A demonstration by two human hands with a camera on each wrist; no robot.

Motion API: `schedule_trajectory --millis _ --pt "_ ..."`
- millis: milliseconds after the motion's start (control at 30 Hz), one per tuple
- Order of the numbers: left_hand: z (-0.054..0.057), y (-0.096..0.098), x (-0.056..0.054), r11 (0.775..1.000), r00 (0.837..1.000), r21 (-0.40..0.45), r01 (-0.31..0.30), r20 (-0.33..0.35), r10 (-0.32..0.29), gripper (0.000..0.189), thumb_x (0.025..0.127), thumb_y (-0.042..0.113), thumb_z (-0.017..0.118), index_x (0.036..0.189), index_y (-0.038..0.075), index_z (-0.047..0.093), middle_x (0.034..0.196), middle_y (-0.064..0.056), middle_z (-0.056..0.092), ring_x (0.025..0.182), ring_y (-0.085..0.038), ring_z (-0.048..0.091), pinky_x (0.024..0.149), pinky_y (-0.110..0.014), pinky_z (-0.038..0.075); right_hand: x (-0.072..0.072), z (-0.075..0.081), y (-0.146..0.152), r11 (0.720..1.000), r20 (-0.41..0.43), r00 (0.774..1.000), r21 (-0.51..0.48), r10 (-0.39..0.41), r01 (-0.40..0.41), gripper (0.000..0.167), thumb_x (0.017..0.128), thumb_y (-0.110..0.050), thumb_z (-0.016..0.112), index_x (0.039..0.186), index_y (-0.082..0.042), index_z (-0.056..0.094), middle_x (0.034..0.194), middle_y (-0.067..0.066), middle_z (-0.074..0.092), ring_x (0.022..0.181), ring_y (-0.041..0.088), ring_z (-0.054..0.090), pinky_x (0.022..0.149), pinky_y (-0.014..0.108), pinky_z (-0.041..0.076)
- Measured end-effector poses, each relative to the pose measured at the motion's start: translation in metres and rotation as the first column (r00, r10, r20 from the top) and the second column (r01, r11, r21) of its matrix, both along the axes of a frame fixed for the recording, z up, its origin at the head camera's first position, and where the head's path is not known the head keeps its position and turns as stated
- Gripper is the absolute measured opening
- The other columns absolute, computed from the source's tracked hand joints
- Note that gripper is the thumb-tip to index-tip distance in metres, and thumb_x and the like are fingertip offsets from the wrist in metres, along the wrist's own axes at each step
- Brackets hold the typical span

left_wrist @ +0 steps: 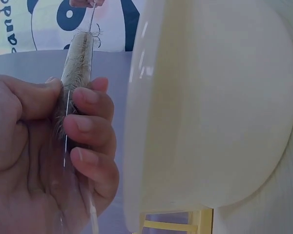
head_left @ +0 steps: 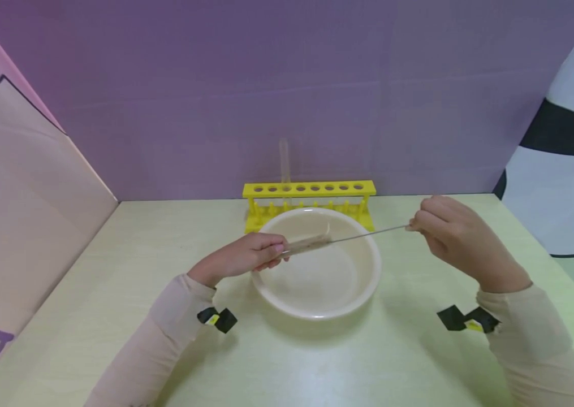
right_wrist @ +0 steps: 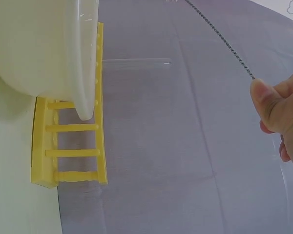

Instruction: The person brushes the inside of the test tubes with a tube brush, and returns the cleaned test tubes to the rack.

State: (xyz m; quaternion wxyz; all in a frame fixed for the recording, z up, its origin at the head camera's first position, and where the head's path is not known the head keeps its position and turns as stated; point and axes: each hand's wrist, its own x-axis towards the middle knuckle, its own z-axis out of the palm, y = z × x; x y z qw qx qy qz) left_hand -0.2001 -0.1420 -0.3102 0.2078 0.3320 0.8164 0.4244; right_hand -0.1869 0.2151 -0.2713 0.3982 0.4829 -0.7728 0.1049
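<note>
Over the cream basin (head_left: pixel 315 315), my left hand (head_left: pixel 240 257) grips a clear glass test tube (left_wrist: pixel 67 105), thumb on one side and fingers curled round the other. A test tube brush (left_wrist: pixel 81 63) is inside the tube, its pale bristles filling the mouth end and a few tips poking out. From there its twisted wire handle (right_wrist: pixel 219 40) runs out to the right and slightly up. My right hand (head_left: pixel 457 240) pinches the handle's far end between thumb and fingers, beyond the basin's right side. The tube lies nearly level, tilted a little.
Right behind the basin stands a yellow test tube rack (head_left: pixel 312 189) with a row of holes. Another clear test tube (head_left: pixel 284 161) is upright in it, left of the middle. A purple backdrop (head_left: pixel 190 113) closes off the table's (head_left: pixel 164 237) far edge.
</note>
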Motion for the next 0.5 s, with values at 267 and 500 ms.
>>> schedule_trajectory --millis 267,500 --pt "-0.0026 -0.0024 -0.0004 1.000 0.999 0.006 0.010 -0.032 -0.010 0.026 0.103 0.017 0.038 0.100 -0.002 0.056 0.069 -0.001 0.044 0.056 -0.013 0.037 0.054 -0.024 0.034 0.0000 -0.0018 0.0023 1.000 0.002 1.000 -0.002 -0.011 0.011 0.045 0.103 -0.027 0.031 0.073 -0.004 0.055 0.067 0.002 0.046 0.060 0.016 0.044 0.053 0.028 0.038" --pt "-0.0029 -0.0044 -0.0006 1.000 0.998 -0.003 0.007 -0.063 -0.007 0.025 0.102 0.018 0.039 0.098 0.001 0.056 0.070 0.000 0.044 0.059 -0.013 0.040 0.055 -0.024 0.037 0.0001 -0.0025 0.0050 1.000 0.006 1.000 0.000 -0.019 0.019 0.046 0.103 -0.027 0.030 0.073 -0.004 0.055 0.066 0.001 0.044 0.059 0.014 0.043 0.053 0.026 0.037"
